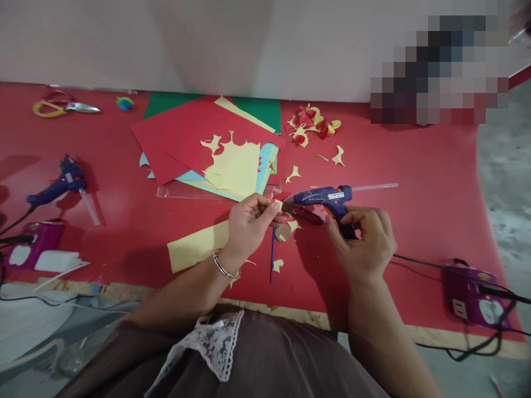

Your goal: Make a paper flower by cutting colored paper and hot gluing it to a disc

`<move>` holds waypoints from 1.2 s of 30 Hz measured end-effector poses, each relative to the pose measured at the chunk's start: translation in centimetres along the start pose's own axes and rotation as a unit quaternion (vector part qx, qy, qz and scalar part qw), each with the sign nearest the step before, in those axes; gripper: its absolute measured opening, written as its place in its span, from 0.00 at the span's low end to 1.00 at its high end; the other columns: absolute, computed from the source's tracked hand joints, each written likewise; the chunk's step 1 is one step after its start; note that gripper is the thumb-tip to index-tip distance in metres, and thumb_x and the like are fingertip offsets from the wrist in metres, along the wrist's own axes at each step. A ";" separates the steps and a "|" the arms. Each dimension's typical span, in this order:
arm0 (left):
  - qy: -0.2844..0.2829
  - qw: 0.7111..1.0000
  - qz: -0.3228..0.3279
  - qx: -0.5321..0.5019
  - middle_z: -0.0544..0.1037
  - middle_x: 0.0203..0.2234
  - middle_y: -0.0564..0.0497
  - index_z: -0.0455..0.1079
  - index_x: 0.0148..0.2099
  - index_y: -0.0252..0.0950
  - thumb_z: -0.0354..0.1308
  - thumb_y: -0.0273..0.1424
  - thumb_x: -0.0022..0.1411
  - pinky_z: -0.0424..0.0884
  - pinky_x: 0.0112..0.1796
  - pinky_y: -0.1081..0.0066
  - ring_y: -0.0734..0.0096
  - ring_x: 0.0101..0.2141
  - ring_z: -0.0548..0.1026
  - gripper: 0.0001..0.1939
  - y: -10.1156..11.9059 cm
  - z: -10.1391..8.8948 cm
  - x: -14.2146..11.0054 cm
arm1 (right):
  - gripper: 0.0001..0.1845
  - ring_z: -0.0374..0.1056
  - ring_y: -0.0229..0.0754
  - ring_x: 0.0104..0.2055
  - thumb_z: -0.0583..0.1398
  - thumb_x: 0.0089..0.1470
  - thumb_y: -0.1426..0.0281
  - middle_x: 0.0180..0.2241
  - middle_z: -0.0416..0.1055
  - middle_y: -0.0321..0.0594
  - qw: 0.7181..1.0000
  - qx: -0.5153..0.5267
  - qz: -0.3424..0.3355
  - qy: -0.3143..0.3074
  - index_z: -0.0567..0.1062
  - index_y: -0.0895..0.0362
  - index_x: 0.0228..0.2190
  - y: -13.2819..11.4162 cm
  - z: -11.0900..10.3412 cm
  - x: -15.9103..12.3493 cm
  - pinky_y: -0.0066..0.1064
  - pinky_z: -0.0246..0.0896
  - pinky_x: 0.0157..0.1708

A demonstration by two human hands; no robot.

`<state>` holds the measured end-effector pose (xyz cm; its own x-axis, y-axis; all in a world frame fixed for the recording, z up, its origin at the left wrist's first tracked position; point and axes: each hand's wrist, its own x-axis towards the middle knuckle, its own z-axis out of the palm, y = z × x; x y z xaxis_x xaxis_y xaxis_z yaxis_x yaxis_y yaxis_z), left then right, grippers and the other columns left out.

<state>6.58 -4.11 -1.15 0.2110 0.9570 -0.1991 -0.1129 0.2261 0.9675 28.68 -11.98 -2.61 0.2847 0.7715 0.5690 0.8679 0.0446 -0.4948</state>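
My right hand is wrapped around the handle of a blue hot glue gun, whose clear glue stick juts out the back. The gun's nozzle points left and is at my left hand. Between thumb and fingers, that hand pinches a small yellow paper piece, with a bit of red paper beside it. Below the gun, a dark red-handled tool is partly hidden. A thin blue stick and a round wooden disc lie by my left fingertips.
Red, green, blue and yellow paper sheets are stacked at the back. Paper flowers and scraps lie to their right. Leftward are scissors, another glue gun and a purple power block; another purple block stands right, with cables.
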 end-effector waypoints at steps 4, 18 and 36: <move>0.000 1.000 0.008 -0.030 0.83 0.25 0.51 0.74 0.34 0.38 0.75 0.48 0.61 0.85 0.31 0.72 0.68 0.26 0.86 0.21 0.3 0.2 -0.1 | 0.13 0.70 0.46 0.36 0.71 0.60 0.64 0.34 0.76 0.39 1.000 0.014 0.014 -0.003 0.72 0.51 0.31 0.1 0.0 -0.1 0.40 0.65 0.38; -0.051 0.984 -0.106 -0.131 0.85 0.27 0.51 0.74 0.35 0.37 0.78 0.45 0.55 0.82 0.29 0.74 0.72 0.26 0.84 0.21 0.3 0.1 0.1 | 0.17 0.69 0.45 0.32 0.76 0.53 0.62 0.31 0.75 0.38 0.986 -0.020 0.160 0.035 0.74 0.52 0.30 3.2 0.1 0.0 0.38 0.63 0.34; -0.146 0.976 -0.160 -0.024 0.84 0.23 0.50 0.73 0.32 0.37 0.75 0.38 0.59 0.80 0.27 0.75 0.69 0.25 0.85 0.15 0.5 0.2 -0.3 | 0.06 0.76 0.47 0.40 0.67 0.67 0.62 0.37 0.82 0.40 0.981 0.145 -0.013 -0.125 0.81 0.51 0.41 -2.3 0.3 0.4 0.41 0.72 0.41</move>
<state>6.68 -4.31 -0.56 0.5105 0.7449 -0.4295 -0.0393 0.5191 0.8538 26.66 -11.55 -1.42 0.1236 0.8978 0.4226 0.7108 0.2171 -0.6691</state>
